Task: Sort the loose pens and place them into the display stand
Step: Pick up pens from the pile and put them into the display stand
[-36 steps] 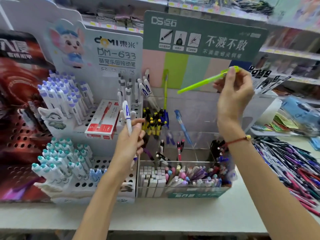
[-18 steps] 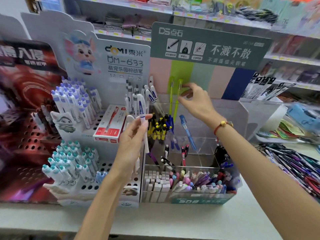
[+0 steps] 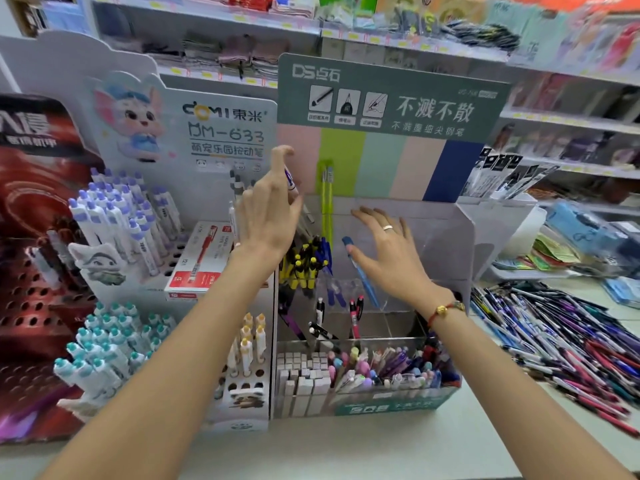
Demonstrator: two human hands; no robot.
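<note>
Left hand (image 3: 268,216) is raised, back toward the camera, in front of the seam between the white stand (image 3: 221,140) and the green-headed stand (image 3: 391,95). Its fingers curl around a white pen (image 3: 291,180) with a blue band; only a short section of the barrel shows past the fingers, tilted slightly, top leaning left. The index finger hooks above the pen. The left forearm runs up from the lower left edge.

Right hand (image 3: 388,252) is lower and to the right, palm down, fingers straight and spread, holding nothing. It hovers over the clear rear compartments of the green-headed stand, thumb near a blue pen (image 3: 362,271) that leans in a clear cell. A ring sits on one finger, and a red cord bracelet (image 3: 445,310) circles the wrist.

Two lime pens (image 3: 326,199) stand upright and side by side at the back of the stand, against its green stripe, between the two hands. Yellow-and-black pens (image 3: 299,261) fill a cell just below the left hand. The front tray (image 3: 391,407) holds mixed pastel pens and white caps.

Loose pens (image 3: 568,341) lie in a heap on the counter (image 3: 381,448) at right, well apart from both hands.
</note>
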